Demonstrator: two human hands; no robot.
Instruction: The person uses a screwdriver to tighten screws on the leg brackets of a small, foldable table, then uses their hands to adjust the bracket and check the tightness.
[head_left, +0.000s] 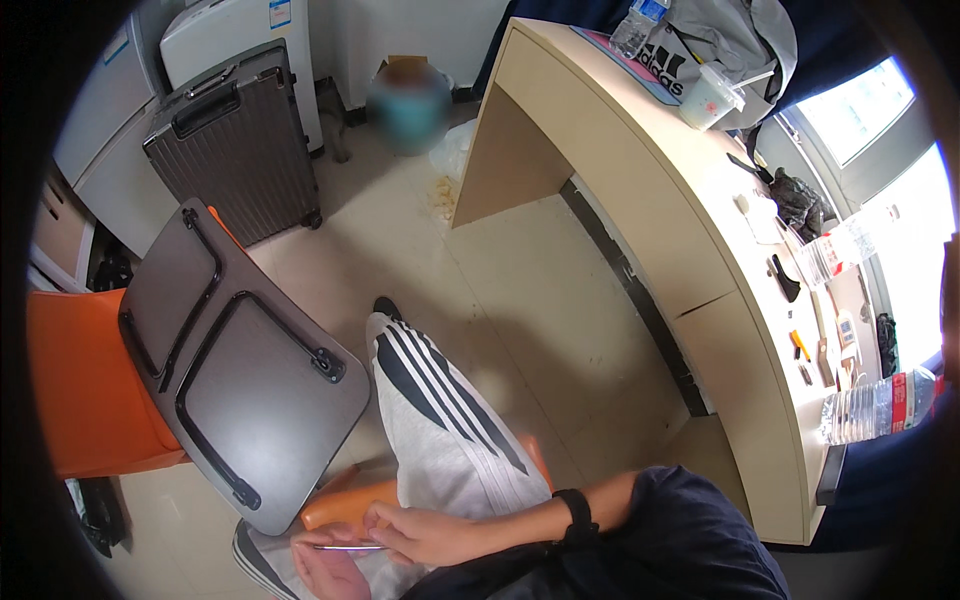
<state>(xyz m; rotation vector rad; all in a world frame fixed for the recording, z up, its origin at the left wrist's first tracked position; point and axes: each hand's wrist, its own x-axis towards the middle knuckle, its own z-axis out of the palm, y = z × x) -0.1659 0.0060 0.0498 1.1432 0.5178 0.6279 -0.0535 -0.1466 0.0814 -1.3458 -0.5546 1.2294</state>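
Observation:
My right hand [418, 535], a dark band on its wrist, pinches a thin, shiny stick [350, 547] low in the picture, over my lap. The stick lies nearly level and points left; its exact kind is too small to make out. Its far end meets the fingertips of my left hand [328, 572], which is turned up with fingers curled. Whether those fingers grip anything besides the tip is hidden. Under both hands are my light grey trousers [450, 440] with dark stripes.
A grey folding table [265, 400], legs folded, leans by an orange seat [95, 385] on my left. Behind it stands a ribbed suitcase [240, 150]. A long pale desk [640, 180] curves along my right, bearing bottles [865, 410], a cup [710, 100] and a backpack [740, 45]. A blue-green bin [408, 110] stands at the far wall.

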